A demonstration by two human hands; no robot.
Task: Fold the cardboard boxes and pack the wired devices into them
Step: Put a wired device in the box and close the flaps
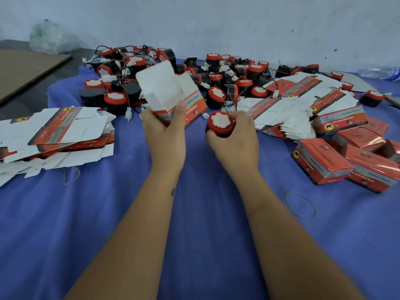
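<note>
My left hand [165, 133] grips a half-formed red and white cardboard box [171, 94] with its white flaps standing open at the top. To its right, my right hand [234, 135] holds a round red and black device [221, 124], its white-centred face turned toward me. Behind both hands lies a heap of the same wired devices [194, 76] with red and black wires and white plugs. Flat unfolded boxes are stacked at the left [56, 135] and spread at the right [287, 105]. Closed, packed boxes [346, 154] are piled at the far right.
Everything rests on a blue cloth [194, 234]. Two rubber bands lie on it, one at the right [300, 205] and one at the left [72, 176]. A brown cardboard sheet [26, 70], a crumpled plastic bag [46, 37] and a plastic bottle [378, 72] sit near the wall.
</note>
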